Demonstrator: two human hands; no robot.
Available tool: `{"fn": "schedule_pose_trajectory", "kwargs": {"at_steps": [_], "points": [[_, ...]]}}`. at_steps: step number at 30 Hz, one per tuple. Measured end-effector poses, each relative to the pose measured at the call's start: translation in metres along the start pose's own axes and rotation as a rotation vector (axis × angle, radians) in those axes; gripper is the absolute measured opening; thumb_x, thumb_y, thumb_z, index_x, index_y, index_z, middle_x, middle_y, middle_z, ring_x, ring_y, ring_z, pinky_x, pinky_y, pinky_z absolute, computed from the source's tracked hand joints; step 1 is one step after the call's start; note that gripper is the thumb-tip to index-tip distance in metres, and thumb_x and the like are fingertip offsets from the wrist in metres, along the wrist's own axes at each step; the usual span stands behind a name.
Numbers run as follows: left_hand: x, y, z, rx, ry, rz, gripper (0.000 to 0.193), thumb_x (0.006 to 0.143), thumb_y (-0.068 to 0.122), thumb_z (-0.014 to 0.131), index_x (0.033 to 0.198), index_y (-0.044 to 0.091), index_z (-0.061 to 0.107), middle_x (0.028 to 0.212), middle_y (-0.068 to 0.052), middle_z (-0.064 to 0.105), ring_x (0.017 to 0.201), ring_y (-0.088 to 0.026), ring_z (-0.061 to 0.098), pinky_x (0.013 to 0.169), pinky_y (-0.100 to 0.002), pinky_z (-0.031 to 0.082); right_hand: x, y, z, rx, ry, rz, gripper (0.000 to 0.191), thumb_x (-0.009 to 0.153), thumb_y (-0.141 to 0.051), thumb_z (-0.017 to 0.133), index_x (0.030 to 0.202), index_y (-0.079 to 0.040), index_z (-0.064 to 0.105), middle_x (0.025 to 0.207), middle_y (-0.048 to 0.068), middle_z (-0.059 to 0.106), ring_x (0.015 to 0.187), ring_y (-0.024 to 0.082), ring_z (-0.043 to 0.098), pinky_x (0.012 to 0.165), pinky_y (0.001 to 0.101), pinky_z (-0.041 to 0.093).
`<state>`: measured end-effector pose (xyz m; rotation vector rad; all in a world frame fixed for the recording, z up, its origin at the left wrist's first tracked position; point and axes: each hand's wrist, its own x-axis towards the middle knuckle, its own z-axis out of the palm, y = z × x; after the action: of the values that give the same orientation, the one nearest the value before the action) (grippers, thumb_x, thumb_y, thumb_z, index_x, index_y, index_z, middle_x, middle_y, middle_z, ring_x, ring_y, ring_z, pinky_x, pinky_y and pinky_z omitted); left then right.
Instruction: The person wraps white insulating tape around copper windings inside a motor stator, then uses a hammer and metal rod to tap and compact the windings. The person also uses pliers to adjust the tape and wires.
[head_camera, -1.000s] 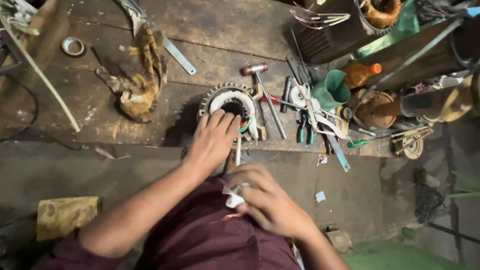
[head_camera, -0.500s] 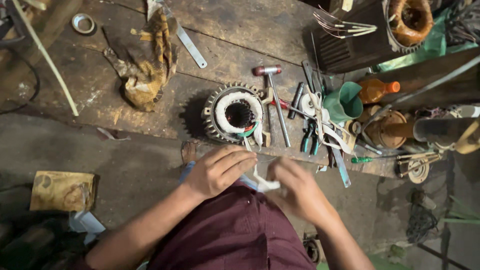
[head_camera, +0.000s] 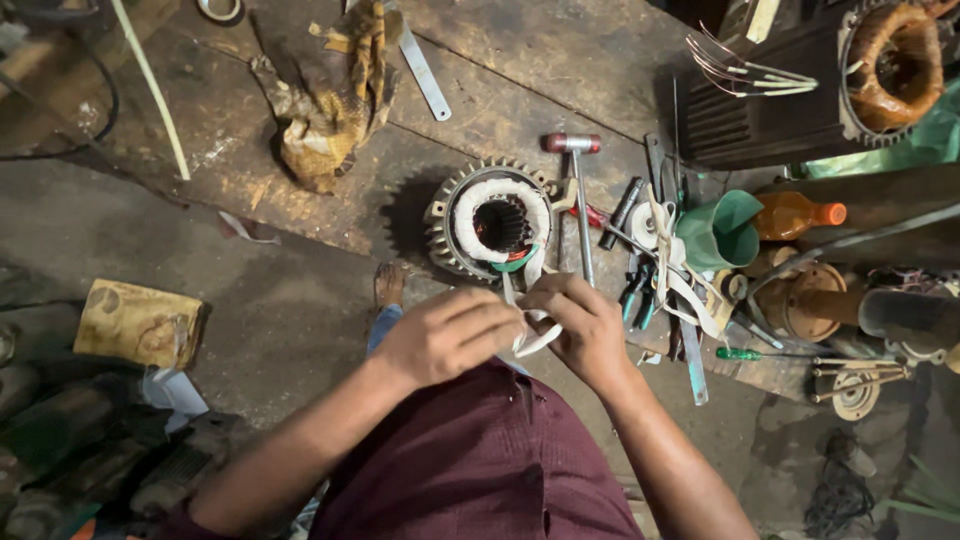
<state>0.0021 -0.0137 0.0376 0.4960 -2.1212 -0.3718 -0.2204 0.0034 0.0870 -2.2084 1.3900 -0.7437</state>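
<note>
Both hands meet over the person's lap: the left hand (head_camera: 447, 335) and the right hand (head_camera: 581, 326) close their fingers on a white strip (head_camera: 533, 337), just below the motor stator (head_camera: 493, 222) on the wooden board (head_camera: 520, 70).

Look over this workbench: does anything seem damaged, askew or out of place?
Yes. A crumpled, torn yellowish rag lies heaped on the stained wooden bench. Tools lie in a crossed jumble right of the motor stator. The left hand and right hand hold a white strip normally.
</note>
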Motion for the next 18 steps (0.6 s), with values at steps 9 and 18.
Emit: {"fn": "schedule_pose_trajectory", "kwargs": {"at_steps": [9, 18], "points": [[-0.005, -0.007, 0.003, 0.112, 0.014, -0.232, 0.02, 0.085, 0.008, 0.072, 0.104, 0.007, 0.076, 0.109, -0.004, 0.073, 0.105, -0.022, 0.068, 0.088, -0.032, 0.06, -0.003, -0.003, 0.004, -0.036, -0.013, 0.018, 0.038, 0.071, 0.001, 0.079, 0.106, -0.011, 0.073, 0.108, 0.008, 0.068, 0.101, 0.026, 0.072, 0.081, 0.0364, 0.06], [0.009, -0.015, 0.001, 0.03, -0.083, -0.283, 0.032, 0.077, 0.004, 0.075, 0.109, 0.004, 0.071, 0.112, -0.006, 0.068, 0.108, -0.025, 0.065, 0.094, -0.036, 0.058, 0.011, 0.005, 0.007, -0.008, -0.044, 0.115, 0.028, 0.077, 0.0, 0.082, 0.101, -0.014, 0.075, 0.101, 0.006, 0.066, 0.091, 0.023, 0.072, 0.076, 0.0342, 0.059]]}}
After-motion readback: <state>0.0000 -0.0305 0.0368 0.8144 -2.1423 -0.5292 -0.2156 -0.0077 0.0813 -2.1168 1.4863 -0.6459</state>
